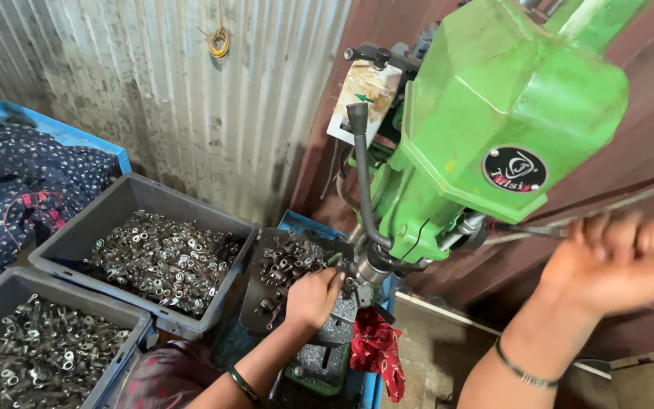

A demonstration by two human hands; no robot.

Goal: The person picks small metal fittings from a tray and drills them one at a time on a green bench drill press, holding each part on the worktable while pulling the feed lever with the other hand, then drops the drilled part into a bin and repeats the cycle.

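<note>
Two crates of metal parts left of drill press

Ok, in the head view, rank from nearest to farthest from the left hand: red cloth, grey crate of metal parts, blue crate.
1. Red cloth: just right of the left hand, slightly lower.
2. Grey crate of metal parts: to its left.
3. Blue crate: far upper left, by the corrugated wall.

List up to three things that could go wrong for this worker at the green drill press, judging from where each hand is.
1. The left hand sits right beside the spindle; fingers could get caught.
2. The right hand on the feed lever is blurred; it may slip.
3. The red cloth hanging below the table might snag.
</note>
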